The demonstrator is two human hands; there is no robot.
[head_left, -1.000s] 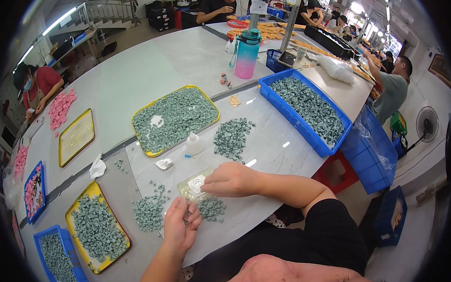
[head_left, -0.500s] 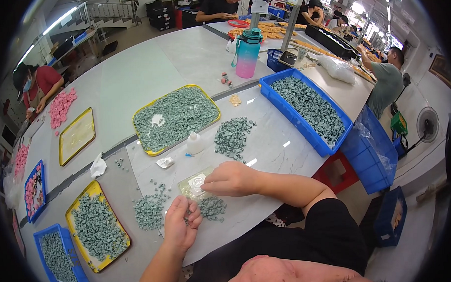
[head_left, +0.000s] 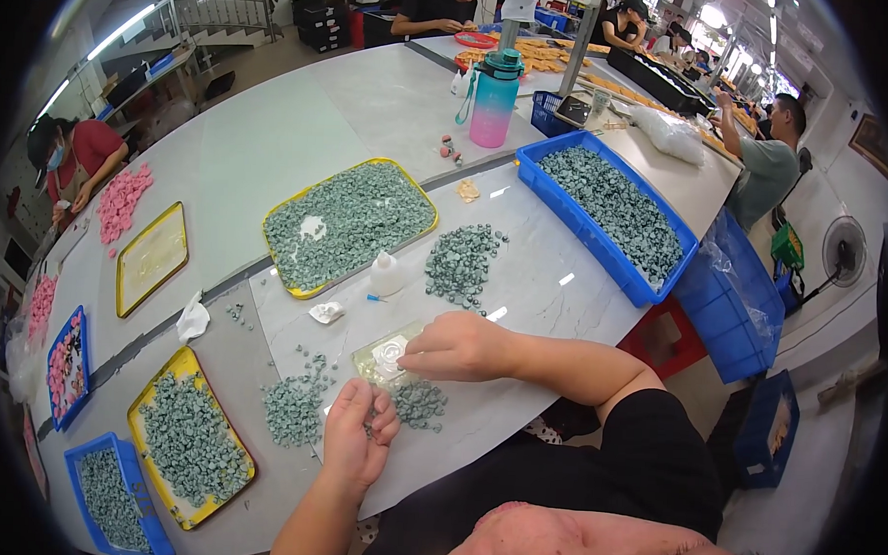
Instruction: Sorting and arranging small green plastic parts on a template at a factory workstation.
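Note:
My right hand [head_left: 458,346] hovers at the right edge of a small pale yellowish plate [head_left: 367,366]. Its fingers are pinched together at a white round patch [head_left: 389,356] on that plate; whatever they hold is hidden. Just in front of the plate, my left hand [head_left: 356,433] has its fingers curled in against the thumb, and I cannot make out what is in them. Small grey-green pieces lie in a heap [head_left: 418,404] between my hands and in another heap [head_left: 296,409] left of my left hand. A white squeeze bottle [head_left: 384,275] stands beyond the plate, beside a crumpled white tissue [head_left: 326,313].
Yellow-rimmed trays [head_left: 268,222] and a blue crate [head_left: 691,249] hold more grey-green pieces. A third heap [head_left: 461,263] lies beyond my right hand. A blue-to-pink drinking bottle [head_left: 494,101] stands farther back. Co-workers sit around, one in a red top [head_left: 98,150] at left.
The whole view has shifted slightly. Both hands keep nearly the same place and pose, the right one still pinched at the plate's edge.

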